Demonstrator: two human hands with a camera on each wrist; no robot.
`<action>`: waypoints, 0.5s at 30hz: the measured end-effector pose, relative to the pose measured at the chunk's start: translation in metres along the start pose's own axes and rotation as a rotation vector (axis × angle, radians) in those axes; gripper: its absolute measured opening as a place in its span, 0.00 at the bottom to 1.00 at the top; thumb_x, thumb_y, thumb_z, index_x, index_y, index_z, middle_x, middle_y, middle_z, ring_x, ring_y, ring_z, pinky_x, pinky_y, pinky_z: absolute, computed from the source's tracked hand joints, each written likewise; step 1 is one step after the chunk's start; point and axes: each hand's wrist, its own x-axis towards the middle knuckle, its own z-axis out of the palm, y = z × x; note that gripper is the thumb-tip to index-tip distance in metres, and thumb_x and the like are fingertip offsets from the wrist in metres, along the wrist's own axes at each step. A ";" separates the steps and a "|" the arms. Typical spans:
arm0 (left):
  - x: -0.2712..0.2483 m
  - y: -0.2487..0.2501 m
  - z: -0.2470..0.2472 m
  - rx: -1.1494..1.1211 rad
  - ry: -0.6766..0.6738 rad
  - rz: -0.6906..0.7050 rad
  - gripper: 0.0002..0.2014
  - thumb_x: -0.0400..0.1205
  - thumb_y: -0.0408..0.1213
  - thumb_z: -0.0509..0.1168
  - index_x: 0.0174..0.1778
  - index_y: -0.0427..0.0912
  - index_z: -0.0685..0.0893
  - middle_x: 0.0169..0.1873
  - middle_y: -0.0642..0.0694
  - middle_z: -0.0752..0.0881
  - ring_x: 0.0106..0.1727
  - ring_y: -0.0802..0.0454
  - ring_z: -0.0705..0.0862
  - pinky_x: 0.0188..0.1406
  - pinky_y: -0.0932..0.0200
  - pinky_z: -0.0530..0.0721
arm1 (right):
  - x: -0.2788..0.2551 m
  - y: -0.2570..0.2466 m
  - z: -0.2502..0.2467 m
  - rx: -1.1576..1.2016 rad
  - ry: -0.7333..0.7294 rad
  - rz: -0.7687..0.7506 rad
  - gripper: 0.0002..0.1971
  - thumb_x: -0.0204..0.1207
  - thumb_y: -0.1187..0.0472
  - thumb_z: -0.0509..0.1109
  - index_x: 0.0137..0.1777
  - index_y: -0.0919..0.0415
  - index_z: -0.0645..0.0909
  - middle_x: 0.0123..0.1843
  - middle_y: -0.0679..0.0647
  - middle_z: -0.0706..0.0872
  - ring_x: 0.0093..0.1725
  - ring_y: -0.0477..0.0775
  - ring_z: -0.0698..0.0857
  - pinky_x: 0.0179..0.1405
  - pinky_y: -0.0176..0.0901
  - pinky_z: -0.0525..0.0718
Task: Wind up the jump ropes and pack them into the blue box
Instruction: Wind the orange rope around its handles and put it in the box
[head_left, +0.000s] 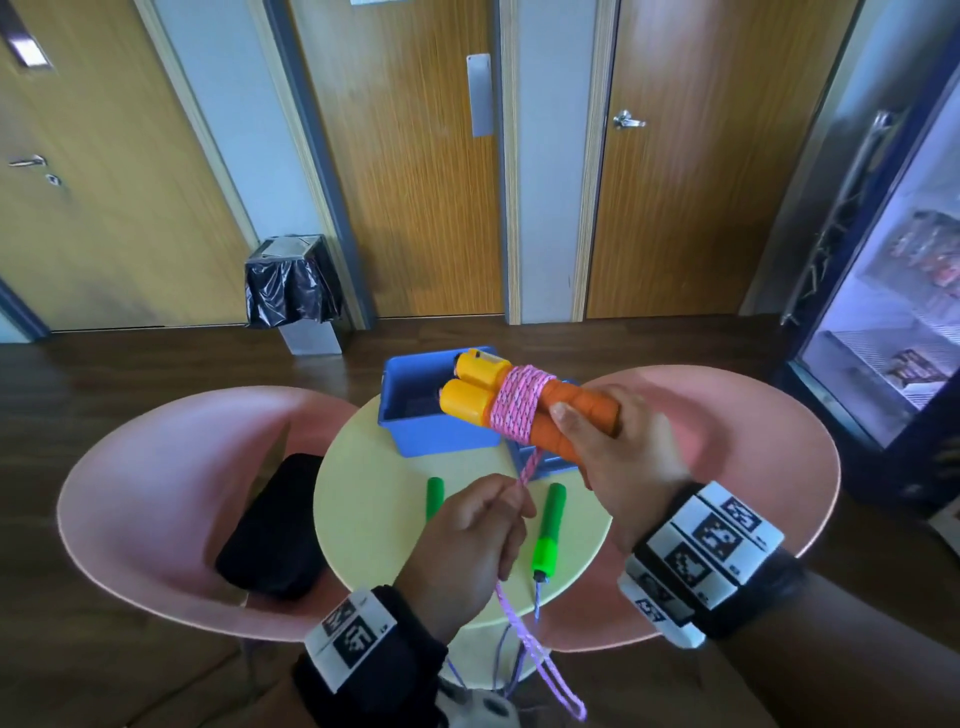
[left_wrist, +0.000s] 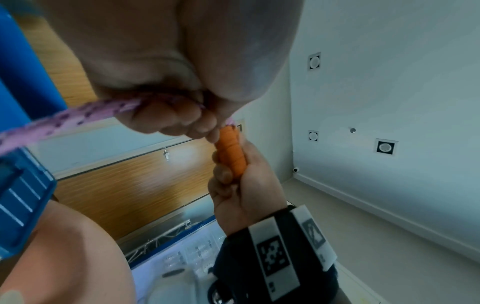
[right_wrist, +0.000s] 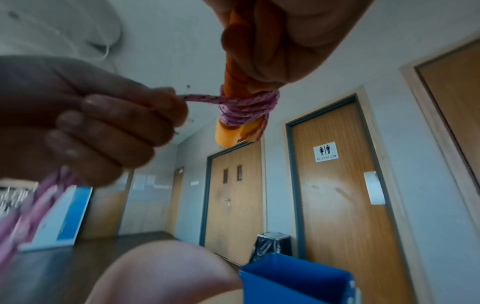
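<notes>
My right hand (head_left: 597, 436) grips the two orange-and-yellow jump rope handles (head_left: 488, 389) side by side above the blue box (head_left: 415, 431). Pink cord (head_left: 517, 405) is wound in several turns round their middle, as the wound cord (right_wrist: 246, 107) in the right wrist view shows. My left hand (head_left: 483, 525) pinches the loose pink cord (head_left: 530, 467) just below the handles; the rest hangs past the table edge in a loop (head_left: 550, 680). A second rope with two green handles (head_left: 548, 530) lies on the round yellow table (head_left: 363, 519), its purple cord trailing off the front.
Two pink chairs (head_left: 156, 493) flank the table; a black bag (head_left: 275, 525) lies on the left one. A blue lid (head_left: 540, 467) sits beside the box. A lined bin (head_left: 293, 291) stands by the wooden doors, and a glass-door fridge (head_left: 893, 312) is at right.
</notes>
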 end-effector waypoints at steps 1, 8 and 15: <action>-0.001 0.002 -0.004 0.042 -0.014 -0.010 0.13 0.81 0.47 0.57 0.38 0.45 0.81 0.19 0.52 0.71 0.24 0.51 0.68 0.28 0.58 0.67 | 0.002 0.002 -0.002 -0.058 -0.010 -0.020 0.13 0.72 0.42 0.70 0.43 0.52 0.82 0.31 0.46 0.85 0.30 0.45 0.84 0.32 0.43 0.81; 0.011 0.019 -0.039 0.783 -0.176 0.204 0.09 0.81 0.48 0.66 0.39 0.48 0.82 0.24 0.54 0.76 0.29 0.60 0.75 0.30 0.61 0.70 | -0.010 0.000 -0.010 -0.589 -0.357 -0.228 0.16 0.77 0.41 0.67 0.48 0.53 0.74 0.38 0.48 0.81 0.38 0.53 0.80 0.37 0.46 0.74; 0.030 0.040 -0.054 1.132 -0.289 0.423 0.08 0.82 0.56 0.62 0.53 0.61 0.79 0.35 0.56 0.84 0.43 0.53 0.84 0.37 0.55 0.76 | 0.002 -0.020 -0.019 -0.636 -0.711 -0.087 0.15 0.75 0.46 0.70 0.45 0.59 0.82 0.38 0.55 0.85 0.40 0.56 0.84 0.39 0.49 0.79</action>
